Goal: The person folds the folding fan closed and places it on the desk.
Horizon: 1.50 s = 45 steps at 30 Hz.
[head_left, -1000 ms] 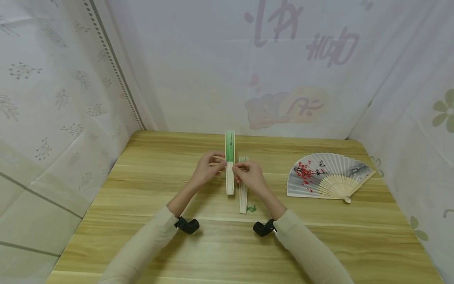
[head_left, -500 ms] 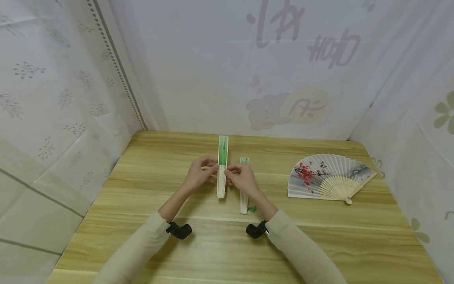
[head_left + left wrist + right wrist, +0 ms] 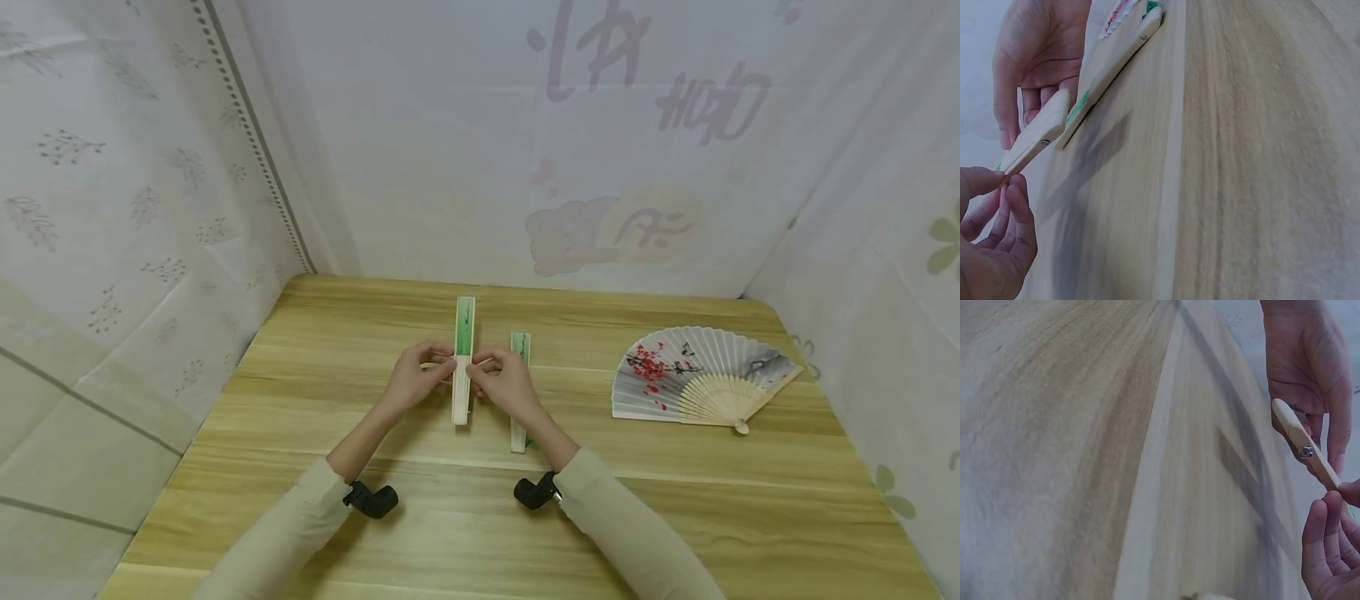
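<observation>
A person at a wood-grain bench (image 3: 450, 542) holds a folded green-and-white fan (image 3: 462, 358) between two bare hands, its green end pointing away and its riveted end toward the wearer. The fan is raised off the bench top — the wrist views show its shadow falling apart from it. Gripped from both long edges near the middle, it appears to be held that way so the ribs stay pressed together and the stack sits straight.

Just to the right, a second folded fan (image 3: 521, 343) lies on the bench, roughly parallel and partly hidden, a green tassel (image 3: 531, 444) beside its near end. Farther right, a painted fan (image 3: 693, 379) lies spread, red blossoms showing; its place to the side seems to leave the hands room.

The left hand (image 3: 415, 373) pinches the left edge between thumb and fingertips; the right hand (image 3: 508, 381) mirrors it on the right edge, wrist near the second fan. In the left wrist view, the left hand's other fingers curl loosely below the pinch. Both forearms angle inward from cream sleeves (image 3: 637, 525) — a black camera (image 3: 373, 500) strapped at each wrist.
</observation>
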Each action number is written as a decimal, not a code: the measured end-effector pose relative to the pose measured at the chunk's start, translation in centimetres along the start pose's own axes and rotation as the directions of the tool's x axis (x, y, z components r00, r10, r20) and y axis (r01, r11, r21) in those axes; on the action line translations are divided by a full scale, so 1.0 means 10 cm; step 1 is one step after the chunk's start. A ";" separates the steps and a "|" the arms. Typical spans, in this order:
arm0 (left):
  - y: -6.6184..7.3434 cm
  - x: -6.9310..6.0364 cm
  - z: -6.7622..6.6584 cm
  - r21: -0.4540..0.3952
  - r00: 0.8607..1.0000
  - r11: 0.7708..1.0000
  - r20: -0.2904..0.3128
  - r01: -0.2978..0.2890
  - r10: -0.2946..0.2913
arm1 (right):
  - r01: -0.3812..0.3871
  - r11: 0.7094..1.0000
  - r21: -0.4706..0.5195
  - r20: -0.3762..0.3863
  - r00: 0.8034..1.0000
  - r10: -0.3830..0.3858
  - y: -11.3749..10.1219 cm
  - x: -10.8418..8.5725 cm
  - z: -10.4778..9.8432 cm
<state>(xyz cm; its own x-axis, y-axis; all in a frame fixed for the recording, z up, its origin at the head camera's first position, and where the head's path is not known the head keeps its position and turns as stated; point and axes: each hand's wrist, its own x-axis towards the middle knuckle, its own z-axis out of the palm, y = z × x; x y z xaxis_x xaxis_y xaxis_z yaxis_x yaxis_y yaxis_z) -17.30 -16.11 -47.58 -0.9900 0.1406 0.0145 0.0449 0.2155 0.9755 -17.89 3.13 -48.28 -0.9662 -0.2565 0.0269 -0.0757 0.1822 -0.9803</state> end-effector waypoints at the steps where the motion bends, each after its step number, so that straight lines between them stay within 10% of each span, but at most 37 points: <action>1: 0.00 -0.01 -0.01 0.002 1.000 1.000 -0.001 0.003 -0.003 | 0.006 1.000 -0.001 0.004 1.000 -0.006 0.00 0.00 0.01; 17: -0.07 -0.14 -0.16 0.024 1.000 1.000 0.005 0.020 -0.020 | -0.012 0.999 -0.043 0.018 1.000 0.013 0.03 0.00 0.24; 27: 0.18 -0.31 -0.21 0.057 0.999 0.998 0.006 0.040 -0.041 | -0.032 0.998 -0.050 0.010 0.999 0.032 0.07 0.01 0.37; 34: -0.18 -0.24 -0.26 0.109 0.998 0.993 -0.019 0.055 -0.053 | -0.043 0.996 -0.075 0.018 0.999 0.045 0.08 0.01 0.43; 45: -0.20 -0.30 -0.31 0.179 0.999 0.983 -0.010 0.039 -0.038 | -0.058 0.996 -0.067 0.092 0.994 0.064 0.08 0.00 0.51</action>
<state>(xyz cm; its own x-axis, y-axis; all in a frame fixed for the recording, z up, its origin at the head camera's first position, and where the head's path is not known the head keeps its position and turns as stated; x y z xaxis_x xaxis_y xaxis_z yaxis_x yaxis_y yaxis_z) -14.82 -19.99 -48.83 -0.9922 0.1230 -0.0204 0.0294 0.3900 0.9203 -16.67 -1.51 -50.03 -0.9423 -0.3305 -0.0538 -0.0362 0.2602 -0.9649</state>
